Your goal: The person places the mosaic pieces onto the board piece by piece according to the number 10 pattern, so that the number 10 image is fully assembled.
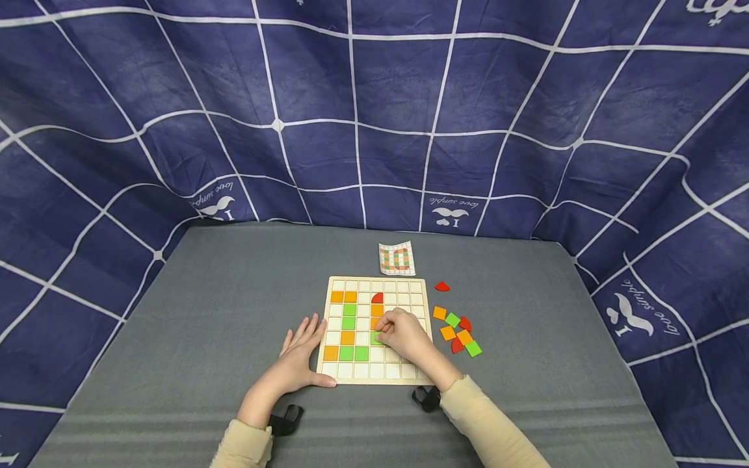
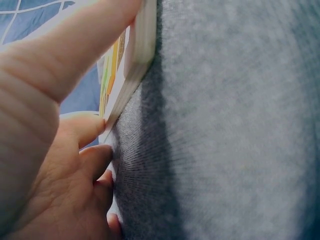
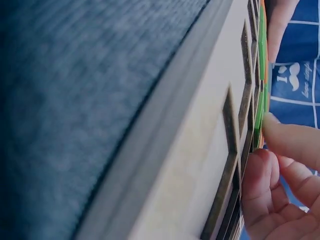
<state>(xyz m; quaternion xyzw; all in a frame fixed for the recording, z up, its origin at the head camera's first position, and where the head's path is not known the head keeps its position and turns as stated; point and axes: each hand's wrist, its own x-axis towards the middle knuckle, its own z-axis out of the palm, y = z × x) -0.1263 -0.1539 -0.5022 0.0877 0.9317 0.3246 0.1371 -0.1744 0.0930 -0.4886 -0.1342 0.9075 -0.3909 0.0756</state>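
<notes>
A wooden grid board (image 1: pixel 374 381) lies on the grey table, with orange and green square tiles and a red quarter-circle tile (image 1: pixel 377 298) in some of its cells. My left hand (image 1: pixel 297 365) is spread along the board's left side, fingers at the edge and thumb at the front left corner. Near the board's middle, my right hand (image 1: pixel 402 335) pinches a green square tile (image 1: pixel 375 338) in the column below the red piece. In the right wrist view, the thumb and fingertips meet at the green tile's edge, low over the grid.
Right of the board lie loose pieces: orange squares (image 1: pixel 439 313), green squares (image 1: pixel 473 349) and red quarter-circles (image 1: pixel 442 286). A printed pattern card (image 1: pixel 396 259) lies behind the board. Blue cloth (image 1: pixel 386 156) with white lines hangs around the table (image 1: pixel 246 286).
</notes>
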